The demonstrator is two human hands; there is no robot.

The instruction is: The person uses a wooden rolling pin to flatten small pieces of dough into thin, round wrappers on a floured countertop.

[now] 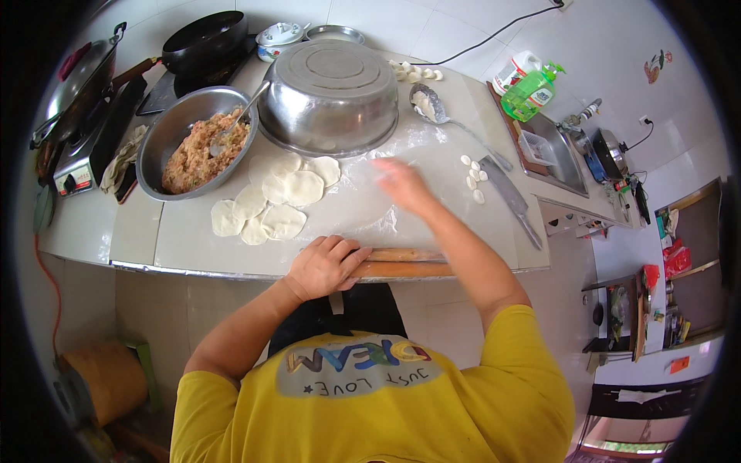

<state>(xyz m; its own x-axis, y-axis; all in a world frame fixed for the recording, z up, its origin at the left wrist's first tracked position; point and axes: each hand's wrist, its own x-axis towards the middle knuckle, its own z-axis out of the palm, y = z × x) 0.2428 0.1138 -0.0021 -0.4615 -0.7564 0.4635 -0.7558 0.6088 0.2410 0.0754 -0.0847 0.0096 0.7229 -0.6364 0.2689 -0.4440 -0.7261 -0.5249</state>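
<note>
At the counter's front edge, my left hand (325, 261) lies curled over the left end of a wooden rolling pin (405, 255). An orange-brown wooden piece (405, 269) runs along its near side; whether it is a second pin, I cannot tell. Blurred, my right hand (402, 184) is over the floured worktop, fingertips pointing towards an upturned stainless steel basin (330, 110). Whether those fingers hold anything is unclear. Several thin round dough wrappers (283, 223) overlap to the left. Small dough pieces (474, 173) lie right of my right hand, beside a kitchen knife (506, 188).
A metal bowl (151, 168) of minced filling (200, 153) with a spoon stands left. Behind are a black pan (205, 43) and lidded enamel pot (279, 40). A ladle with flour (425, 104) and more dough pieces (414, 74) lie back right, near a sink (558, 144) and green pump bottle (528, 95).
</note>
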